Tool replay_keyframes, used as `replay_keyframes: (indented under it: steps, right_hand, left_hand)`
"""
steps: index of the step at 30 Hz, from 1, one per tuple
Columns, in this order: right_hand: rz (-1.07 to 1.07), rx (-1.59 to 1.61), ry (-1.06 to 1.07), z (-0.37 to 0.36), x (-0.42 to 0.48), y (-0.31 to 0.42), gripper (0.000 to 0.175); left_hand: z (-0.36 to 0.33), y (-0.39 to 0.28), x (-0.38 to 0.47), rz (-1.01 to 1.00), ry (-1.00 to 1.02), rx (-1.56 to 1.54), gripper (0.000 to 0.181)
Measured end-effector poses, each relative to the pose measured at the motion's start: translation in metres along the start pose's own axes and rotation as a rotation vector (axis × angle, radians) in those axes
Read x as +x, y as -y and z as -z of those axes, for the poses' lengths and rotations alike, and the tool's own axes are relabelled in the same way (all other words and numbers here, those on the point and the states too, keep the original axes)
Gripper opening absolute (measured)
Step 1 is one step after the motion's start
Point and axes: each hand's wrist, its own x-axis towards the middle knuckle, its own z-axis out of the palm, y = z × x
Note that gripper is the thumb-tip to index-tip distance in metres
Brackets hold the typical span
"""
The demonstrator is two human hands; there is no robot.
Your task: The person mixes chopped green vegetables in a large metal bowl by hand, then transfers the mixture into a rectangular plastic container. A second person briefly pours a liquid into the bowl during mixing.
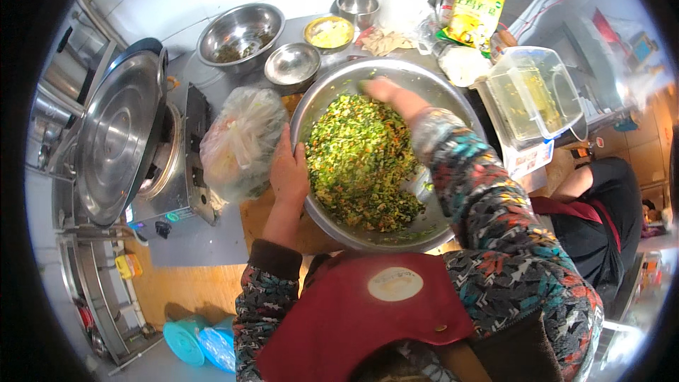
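A large stainless-steel bowl point(440, 82) stands before me, holding a heap of finely chopped green vegetables with orange bits point(355, 154). The lower and right parts of the heap look darker and mixed. My left hand point(290, 172) grips the bowl's left rim, with the thumb at the rim's edge. Inside the bowl, at the far edge of the heap, is my right hand point(383, 90). It is motion-blurred, with some green at the fingertips, so its grasp is unclear. A knotted clear plastic bag point(246, 143) with contents sits just left of my left hand.
Behind the bowl are a steel basin point(241, 34), a small steel bowl point(293, 63) and a dish of yellow food point(330, 33). A large pan point(119, 138) leans at left. A clear plastic container point(536, 93) stands right, near a yellow packet point(473, 15). Another person point(599, 223) is at right.
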Motion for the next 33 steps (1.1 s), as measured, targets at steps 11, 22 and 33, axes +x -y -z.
replay_keyframes:
  steps: [11,22,33]
  right_hand:
    - [0.8,-0.813,0.228,-0.105,-0.177,-0.024,0.037]
    - [0.214,-0.597,0.318,-0.075,-0.13,0.004,0.067]
    - [-0.007,-0.506,0.215,0.01,-0.078,-0.058,0.065]
  left_hand:
    - [0.003,-0.007,-0.005,0.037,0.016,0.102,0.061]
    - [0.0,-0.002,-0.004,0.046,0.014,0.063,0.069]
    - [0.001,-0.005,-0.005,0.018,-0.02,0.031,0.071]
